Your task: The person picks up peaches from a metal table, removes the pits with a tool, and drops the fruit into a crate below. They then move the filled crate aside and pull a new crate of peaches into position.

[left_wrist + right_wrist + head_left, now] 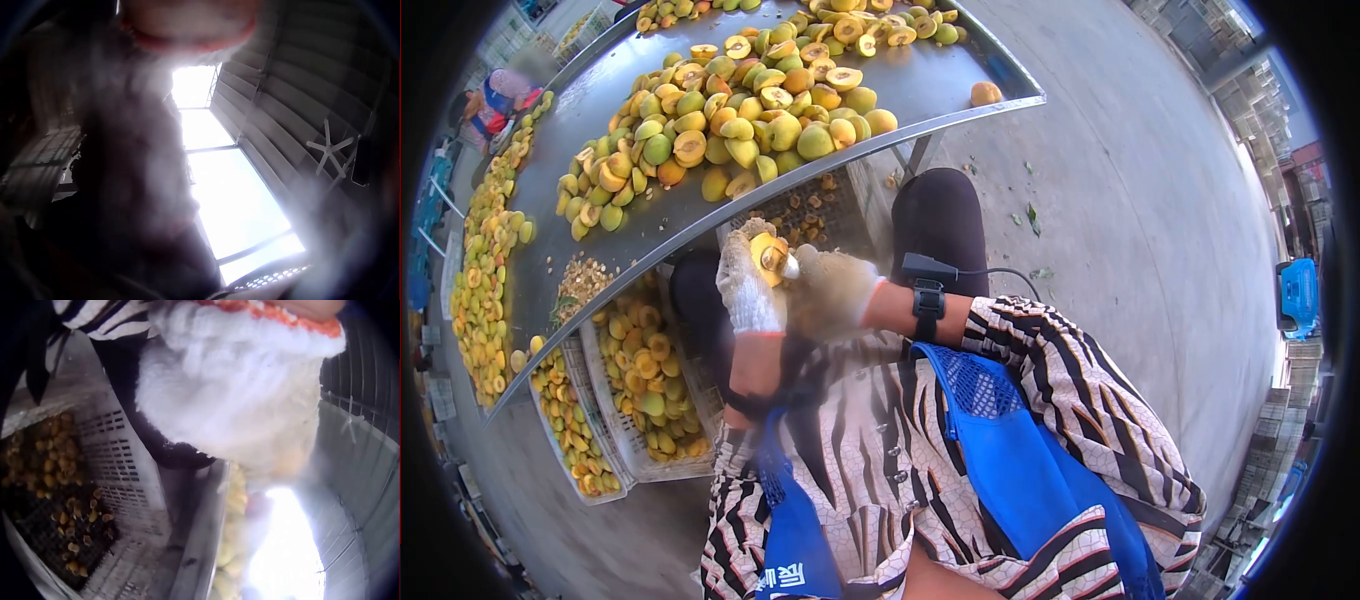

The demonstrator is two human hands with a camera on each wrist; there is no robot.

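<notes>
Holding the halved fruit (768, 257) cut-face up, we curl our left hand (749, 290) fingers around it; our right hand (830, 290) closes against its stone, grip hidden.

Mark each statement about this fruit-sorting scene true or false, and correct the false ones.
1. Both hands wear gloves. True: the left hand and the right hand are both gloved.
2. The hands hold a whole, uncut fruit. False: the fruit half between them is cut open, its pit showing.
3. The metal table carries a pile of yellow-green fruit. True.
4. The white crates under the table are bare. False: they hold cut fruit halves.
5. The person wears a red apron. False: the apron is blue, over a striped top.
</notes>
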